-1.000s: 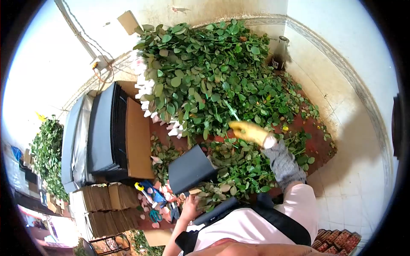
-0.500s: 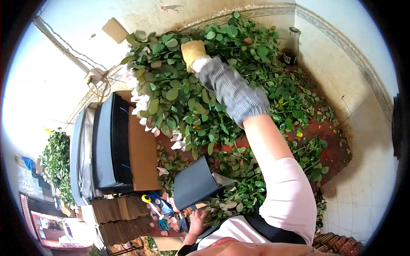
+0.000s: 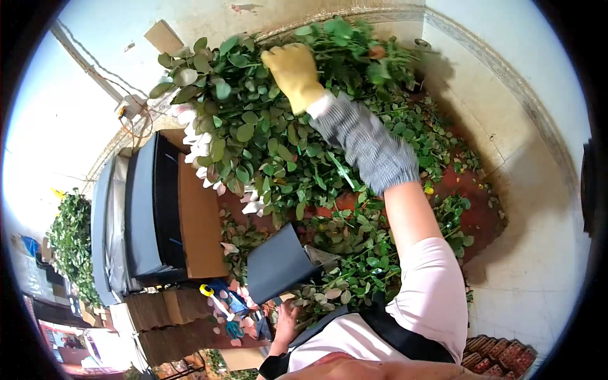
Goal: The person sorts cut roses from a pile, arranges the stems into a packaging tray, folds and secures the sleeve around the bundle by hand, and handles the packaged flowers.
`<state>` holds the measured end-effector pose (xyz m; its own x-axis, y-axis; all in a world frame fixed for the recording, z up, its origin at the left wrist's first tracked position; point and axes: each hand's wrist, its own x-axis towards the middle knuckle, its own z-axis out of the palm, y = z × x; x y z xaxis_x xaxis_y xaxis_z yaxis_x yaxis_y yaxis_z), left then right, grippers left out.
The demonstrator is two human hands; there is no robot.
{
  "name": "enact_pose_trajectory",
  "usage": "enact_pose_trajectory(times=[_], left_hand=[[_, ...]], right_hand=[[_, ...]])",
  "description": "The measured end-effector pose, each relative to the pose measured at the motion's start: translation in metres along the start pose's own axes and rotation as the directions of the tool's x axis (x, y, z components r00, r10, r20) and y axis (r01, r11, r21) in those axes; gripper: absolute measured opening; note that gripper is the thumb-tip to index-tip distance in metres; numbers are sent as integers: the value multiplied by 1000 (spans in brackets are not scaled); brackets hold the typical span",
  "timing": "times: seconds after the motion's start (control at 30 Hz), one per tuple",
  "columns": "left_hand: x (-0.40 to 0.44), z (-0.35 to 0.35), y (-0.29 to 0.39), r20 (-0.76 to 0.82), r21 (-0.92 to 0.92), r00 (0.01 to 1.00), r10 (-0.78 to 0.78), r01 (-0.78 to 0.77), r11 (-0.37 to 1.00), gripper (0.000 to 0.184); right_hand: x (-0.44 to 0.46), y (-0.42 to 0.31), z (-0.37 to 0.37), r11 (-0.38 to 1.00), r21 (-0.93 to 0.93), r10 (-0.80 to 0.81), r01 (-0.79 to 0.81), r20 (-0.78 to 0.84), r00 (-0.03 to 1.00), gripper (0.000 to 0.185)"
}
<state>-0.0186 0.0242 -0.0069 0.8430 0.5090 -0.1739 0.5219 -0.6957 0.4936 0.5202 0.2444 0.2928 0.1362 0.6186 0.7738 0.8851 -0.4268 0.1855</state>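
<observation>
My right hand (image 3: 292, 73), in a yellow glove, is closed around leafy rose stems (image 3: 354, 54) at the top of a large heap. Those stems reach toward the wall corner, in front of a dark bottle (image 3: 421, 44). Below lies more green foliage (image 3: 253, 136), with white and pale pink blooms (image 3: 199, 149) along its left side. My bare left hand (image 3: 287, 316) is low beside a folded dark grey sheet (image 3: 278, 263). Its fingers look stretched out and apart; their tips are partly hidden.
Dark grey panels (image 3: 142, 215) and a brown cardboard sheet (image 3: 202, 218) stand at left, above stacked cardboard (image 3: 164, 316). A yellow-and-white handled tool (image 3: 215, 301) lies among fallen petals. Leaves litter the red floor (image 3: 475, 202). Another leafy pile (image 3: 76, 244) is farther left.
My right hand has moved up and slightly right with the rose stems, which now cover most of the bottle. My left hand stays by the grey sheet. The whole view has shifted a little.
</observation>
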Motion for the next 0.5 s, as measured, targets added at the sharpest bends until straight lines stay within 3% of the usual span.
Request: enact_pose_trajectory(times=[0.03,0.07,0.1,0.13,0.2,0.23,0.33,0.4,0.47,0.5], left_hand=[[-2,6,-5,7,-16,1000,-10,10,1000,59],[2,4,-2,12,-191,995,-99,100,976,61],[-1,7,-6,10,-139,998,-54,55,989,62],[-4,9,-11,13,-81,1000,-8,9,997,62],[-2,6,-7,-26,-93,1000,4,-6,996,62],[-3,3,-6,-20,-86,1000,-1,-1,996,62],[-3,5,-11,-59,-53,998,22,-25,998,61],[-5,11,-17,-53,-62,998,-32,29,998,59],[-6,9,-15,-68,-74,997,-22,17,997,57],[-6,9,-14,-81,-83,997,-14,7,997,55]], right_hand=[[-18,-2,8,994,106,55,-29,-252,966,19],[-37,-5,5,1000,29,-3,11,-277,961,14],[-52,-8,22,999,30,-15,15,-14,1000,14],[-71,-11,50,999,32,-21,14,250,968,14],[-98,-4,89,941,294,46,-167,380,924,26],[-109,-1,91,885,420,94,-202,265,960,27],[-107,-6,77,920,353,92,-169,225,970,28],[-85,-16,19,956,150,136,-252,534,834,11],[-103,-18,-24,848,458,234,-268,132,963,10],[-107,-23,-31,830,473,354,-297,-34,935,14]])
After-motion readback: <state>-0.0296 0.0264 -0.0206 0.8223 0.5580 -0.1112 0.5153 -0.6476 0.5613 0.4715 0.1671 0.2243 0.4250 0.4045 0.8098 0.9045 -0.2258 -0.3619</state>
